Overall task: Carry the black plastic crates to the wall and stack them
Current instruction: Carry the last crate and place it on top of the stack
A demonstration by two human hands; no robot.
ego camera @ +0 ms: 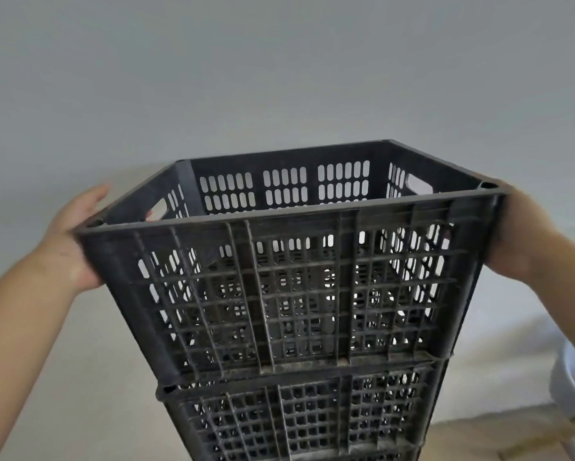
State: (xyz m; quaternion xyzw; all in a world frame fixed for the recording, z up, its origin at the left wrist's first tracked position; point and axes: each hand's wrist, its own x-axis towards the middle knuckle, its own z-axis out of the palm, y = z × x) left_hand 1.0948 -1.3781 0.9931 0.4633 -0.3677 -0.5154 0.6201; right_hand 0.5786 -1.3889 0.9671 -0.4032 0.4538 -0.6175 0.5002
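A black slotted plastic crate (pixel 296 287) fills the middle of the head view, open side up and empty. It rests on top of another black crate (pixel 299 417) beneath it, close to a pale grey wall (pixel 279 68). My left hand (pixel 75 237) grips the top crate's left side near the rim, with fingertips showing through the handle slot. My right hand (pixel 525 241) holds the crate's right side under the rim; its fingers are hidden behind the crate.
A white rounded object (pixel 572 380) stands at the lower right near the floor. Light-coloured floor (pixel 478 440) shows below right of the stack. The wall runs right behind the crates.
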